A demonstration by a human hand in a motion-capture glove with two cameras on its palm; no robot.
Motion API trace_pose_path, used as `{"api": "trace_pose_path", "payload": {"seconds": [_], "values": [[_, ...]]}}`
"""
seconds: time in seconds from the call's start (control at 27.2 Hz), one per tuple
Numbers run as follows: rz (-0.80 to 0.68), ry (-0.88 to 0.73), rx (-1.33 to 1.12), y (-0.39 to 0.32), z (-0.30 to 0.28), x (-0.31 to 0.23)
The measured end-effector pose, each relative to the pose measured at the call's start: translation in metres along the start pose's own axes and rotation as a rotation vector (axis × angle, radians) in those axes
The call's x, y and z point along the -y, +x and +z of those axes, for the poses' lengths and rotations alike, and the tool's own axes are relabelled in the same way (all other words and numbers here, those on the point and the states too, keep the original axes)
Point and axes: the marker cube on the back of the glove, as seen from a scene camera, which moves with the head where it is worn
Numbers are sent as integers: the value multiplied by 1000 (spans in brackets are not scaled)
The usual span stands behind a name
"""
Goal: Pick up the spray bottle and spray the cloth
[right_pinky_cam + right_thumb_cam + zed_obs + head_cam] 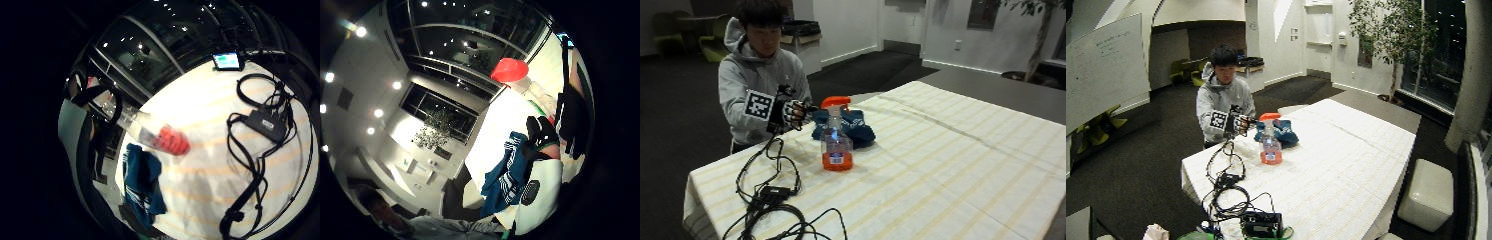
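Note:
A clear spray bottle [836, 147] with orange liquid and an orange trigger head stands upright on the striped tablecloth [939, 150]. Just behind it lies a crumpled blue cloth [859, 131] with white stripes. My gloved right hand [793, 113] is raised in the air to the left of the bottle's head, a short gap away, fingers relaxed and holding nothing. The little finger side palm view shows the bottle [167, 140] beside the cloth [142, 182]. The thumb side palm view shows the orange head [510, 70] and the cloth [507, 172].
A black box with looped cables [773, 192] lies on the table's near left part, also seen as the cables [267, 122]. The table's edge runs close to the person. A black device [1259, 225] sits at the table's near end.

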Motion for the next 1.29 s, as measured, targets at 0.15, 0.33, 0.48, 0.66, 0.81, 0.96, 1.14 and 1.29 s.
{"api": "trace_pose_path", "payload": {"seconds": [0.15,0.33,0.48,0.66,0.81,0.96,1.14,1.29], "values": [[-15,-61,1,3,0,-4],[20,-111,-5,9,8,2],[20,-158,18,13,22,6],[85,-193,95,11,51,17],[108,-234,120,11,70,22],[140,-251,148,12,84,27],[170,-225,148,12,85,31],[183,-214,98,10,77,29]]}}
